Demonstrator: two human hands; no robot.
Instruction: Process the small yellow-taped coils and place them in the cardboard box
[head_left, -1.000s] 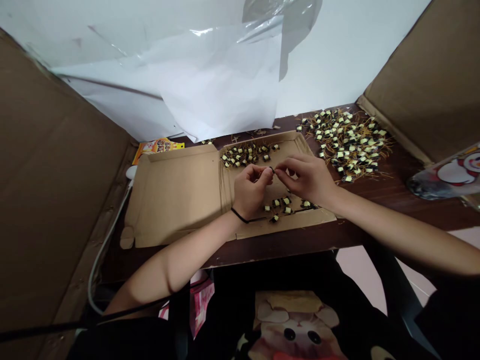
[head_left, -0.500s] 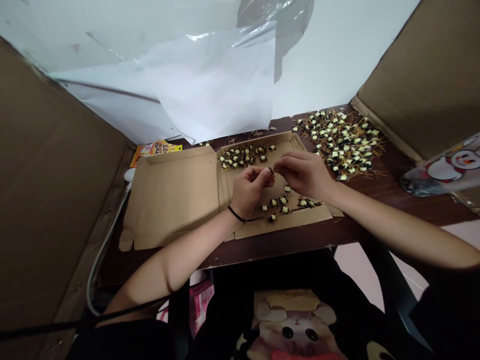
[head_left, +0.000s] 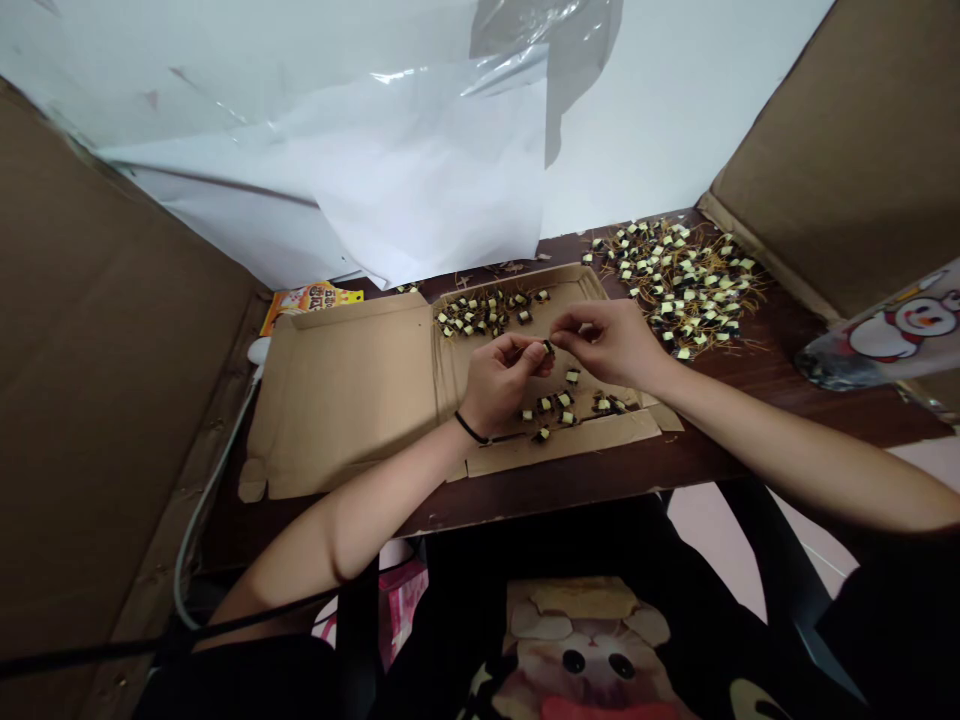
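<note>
While the left hand (head_left: 501, 380) pinches a small black-and-yellow part (head_left: 548, 348) between thumb and finger, the right hand (head_left: 611, 345) has its fingertips bunched just beside it, though you can't really tell if they've got hold of anything. All that's going on over the right half of an opened cardboard box (head_left: 352, 400), which sits flat on a dark table (head_left: 810, 410). A tight cluster of similar parts (head_left: 487, 312) is in the box's far left corner of that half, plus some loose ones (head_left: 562, 405) along the near side. Way bigger pile (head_left: 686, 285) on the table, far right, thin brownish wires poking out everywhere. Clear cup (head_left: 892, 325) with a snowman print at the right, orange-and-yellow packet (head_left: 315, 297) at far left.
</note>
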